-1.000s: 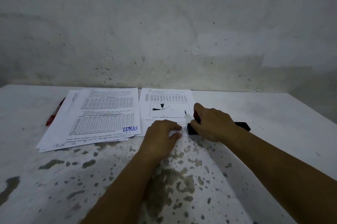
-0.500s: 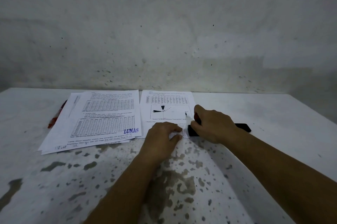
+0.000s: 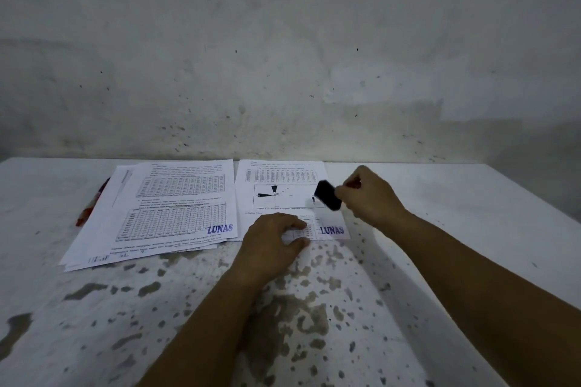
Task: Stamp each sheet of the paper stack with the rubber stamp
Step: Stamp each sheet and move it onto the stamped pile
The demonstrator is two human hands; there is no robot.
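On the right lies a printed sheet [image 3: 283,175] bearing a blue "LUNAS" stamp mark [image 3: 331,230] near its lower right corner. My right hand [image 3: 369,198] holds the black rubber stamp [image 3: 327,196] tilted in the air above that sheet's right side. With bent fingers, my left hand [image 3: 272,240] rests on the sheet's lower edge, its fingertips and thumb on the paper. To the left is a fanned pile of sheets [image 3: 176,198], the top one marked "LUNAS" [image 3: 220,228].
A red object [image 3: 85,216] pokes out from under the left pile. The white table [image 3: 94,308] is mottled with dark stains in front. A stained wall [image 3: 283,72] rises right behind the papers. The table's right edge runs diagonally at the far right.
My right hand has lifted the stamp off the right sheet and moved it up and back, uncovering a fresh "LUNAS" mark. My left hand has stayed on the sheet.
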